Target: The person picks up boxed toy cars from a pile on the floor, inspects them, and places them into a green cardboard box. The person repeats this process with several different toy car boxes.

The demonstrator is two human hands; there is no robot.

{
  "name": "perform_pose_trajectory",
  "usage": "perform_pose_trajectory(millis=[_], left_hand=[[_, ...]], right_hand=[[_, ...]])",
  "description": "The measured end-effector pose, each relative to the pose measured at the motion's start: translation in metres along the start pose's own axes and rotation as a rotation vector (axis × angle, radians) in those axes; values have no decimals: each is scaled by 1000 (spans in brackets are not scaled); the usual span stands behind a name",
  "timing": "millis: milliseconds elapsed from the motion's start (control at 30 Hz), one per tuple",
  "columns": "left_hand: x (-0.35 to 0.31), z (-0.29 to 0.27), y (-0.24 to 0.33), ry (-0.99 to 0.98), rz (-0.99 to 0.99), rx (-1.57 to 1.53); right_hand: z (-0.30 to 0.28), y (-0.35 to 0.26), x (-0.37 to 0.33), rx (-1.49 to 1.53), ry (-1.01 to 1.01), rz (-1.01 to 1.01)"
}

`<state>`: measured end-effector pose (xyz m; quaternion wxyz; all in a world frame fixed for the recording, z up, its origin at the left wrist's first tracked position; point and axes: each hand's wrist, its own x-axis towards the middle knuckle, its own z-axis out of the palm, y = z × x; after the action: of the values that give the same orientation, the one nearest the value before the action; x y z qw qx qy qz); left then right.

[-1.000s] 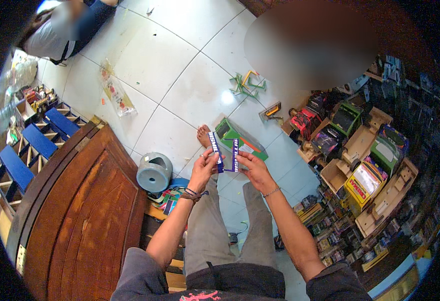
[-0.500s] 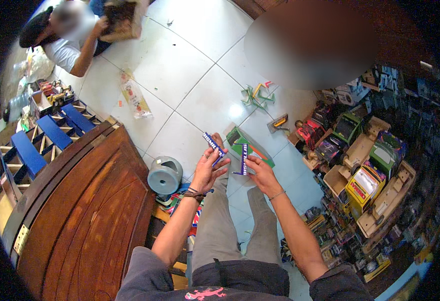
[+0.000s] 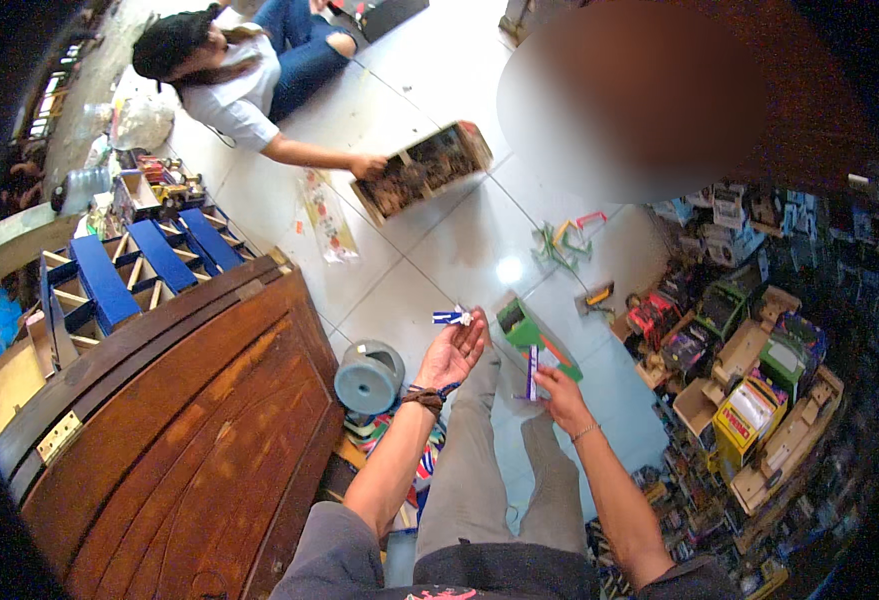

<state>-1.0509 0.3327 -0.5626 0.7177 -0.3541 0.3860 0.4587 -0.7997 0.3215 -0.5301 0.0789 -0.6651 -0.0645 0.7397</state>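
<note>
My left hand [image 3: 456, 353] is turned palm up. A small blue strip with white lettering [image 3: 447, 318] and a whitish bit sit at its fingertips. My right hand [image 3: 561, 396] pinches a second blue-and-white lettered strip [image 3: 532, 374], which stands roughly upright. The two hands are apart, above my knees. Just beyond the right hand is a green box with an orange and white side [image 3: 527, 326], partly overlapped by the strip.
A co-worker at upper left grips a wooden box with dark contents [image 3: 423, 170]. Green and yellow frames [image 3: 562, 243] lie on the tiles beside an orange-handled tool [image 3: 595, 297]. A grey stool [image 3: 369, 376] and wooden door panel [image 3: 184, 440] are left; toy trucks [image 3: 749, 410] right.
My view has shifted, and my hands are farther apart. The left hand has turned palm up with its strip. The co-worker's wooden box has come inward over the floor.
</note>
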Motion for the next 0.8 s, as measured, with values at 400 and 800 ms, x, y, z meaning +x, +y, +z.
perform_pose_trajectory(millis=[400,800], left_hand=[[15,58,61,-123,101,781],[-16,-24,-113,-64,-154,787]], right_hand=[[-17,13,3,-75,35,2],[2,23,-18,198,-114,-63]])
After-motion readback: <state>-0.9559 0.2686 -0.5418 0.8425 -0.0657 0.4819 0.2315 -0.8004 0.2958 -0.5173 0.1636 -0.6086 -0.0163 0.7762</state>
